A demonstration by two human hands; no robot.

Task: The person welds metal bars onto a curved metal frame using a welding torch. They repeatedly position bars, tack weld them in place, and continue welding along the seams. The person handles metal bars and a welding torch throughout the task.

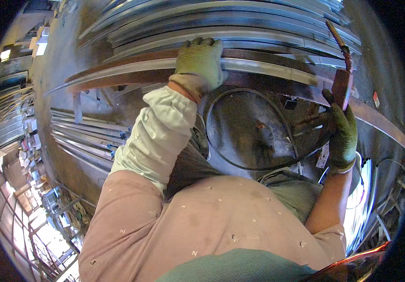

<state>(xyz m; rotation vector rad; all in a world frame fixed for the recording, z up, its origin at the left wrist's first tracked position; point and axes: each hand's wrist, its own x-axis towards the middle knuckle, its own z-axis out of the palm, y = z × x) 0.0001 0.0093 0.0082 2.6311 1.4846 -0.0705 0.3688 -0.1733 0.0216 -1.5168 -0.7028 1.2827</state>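
My left hand (199, 66), in a yellow-green work glove with a pale sleeve guard behind it, is closed over a long silvery metal bar (268, 66). The bar lies along a rusty brown beam (113, 81) that crosses in front of me; the fingertips are partly hidden behind it. On the right, my gloved right hand (343, 134) is wrapped around a welding torch (342, 87) with a reddish handle. Its thin bent neck points up and away, apart from the bar. A black cable (230, 164) makes a big loop between my hands, below the beam.
Several long metal profiles (230, 23) lie side by side beyond the beam. Another stack of bars (87, 136) is on the floor at left. Cluttered racks and frames (66, 216) stand at far left, and bright metal lengths (359, 211) lie at right.
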